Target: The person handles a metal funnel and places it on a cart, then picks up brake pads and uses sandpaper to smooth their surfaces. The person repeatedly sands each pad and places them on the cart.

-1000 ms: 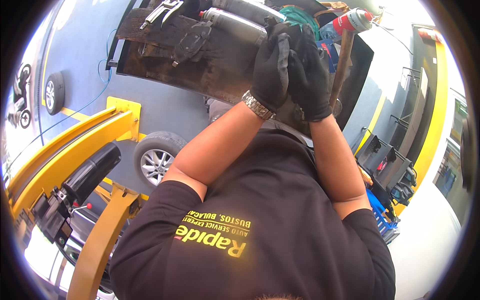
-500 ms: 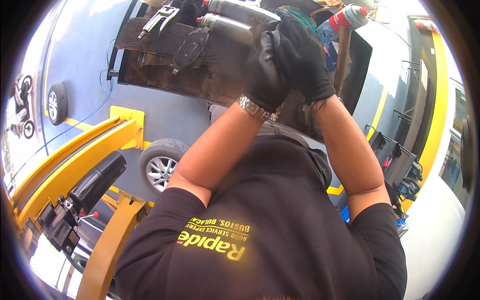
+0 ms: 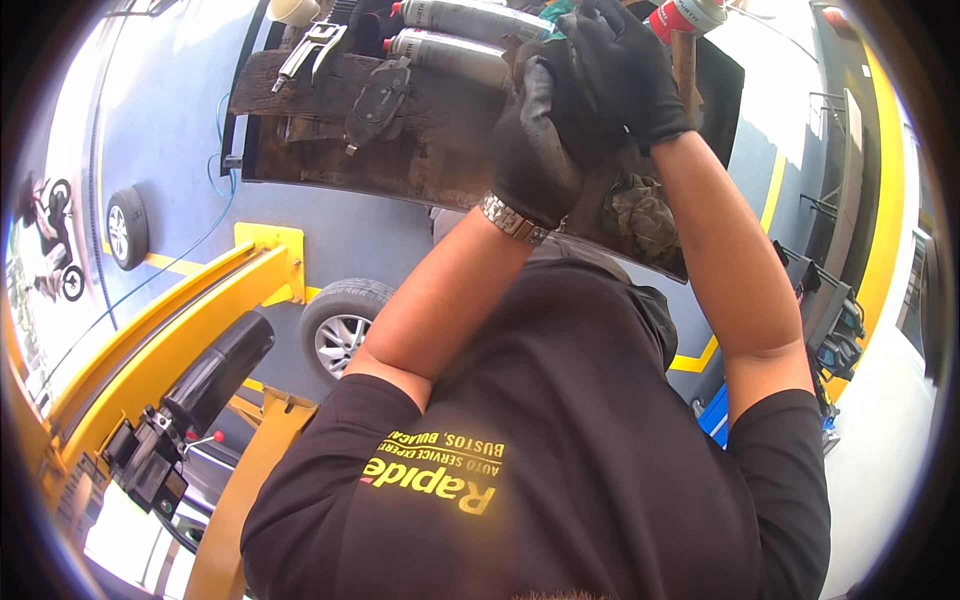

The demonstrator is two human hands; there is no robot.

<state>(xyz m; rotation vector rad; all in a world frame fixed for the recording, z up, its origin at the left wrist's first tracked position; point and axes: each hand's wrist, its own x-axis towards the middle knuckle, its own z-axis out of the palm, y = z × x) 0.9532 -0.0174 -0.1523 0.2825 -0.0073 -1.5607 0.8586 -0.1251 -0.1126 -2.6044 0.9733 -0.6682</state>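
Note:
My left hand (image 3: 536, 150), in a black glove, is raised over the worn workbench with its fingers curled. A flat brownish edge shows at its fingertips, but glove and shadow hide what the piece is. Just to its right my right hand (image 3: 628, 85), gloved too, is bent with its fingers pressed together; anything in its grasp is hidden. A dark brake pad (image 3: 378, 102) lies on the bench (image 3: 430, 165) left of my hands. Beyond them two spray cans (image 3: 450, 58) rest on their sides.
An air blow gun (image 3: 312, 52) lies at the bench's far left. On the right are a red-and-white can (image 3: 688, 16), an upright brown bar (image 3: 684, 70) and a crumpled rag (image 3: 645, 215). A yellow lift arm (image 3: 170, 335) and a wheel (image 3: 340, 330) stand to my left.
My right hand has drawn away from the left, up and to the right, uncovering the rag on the bench. My left hand stays curled in nearly the same place.

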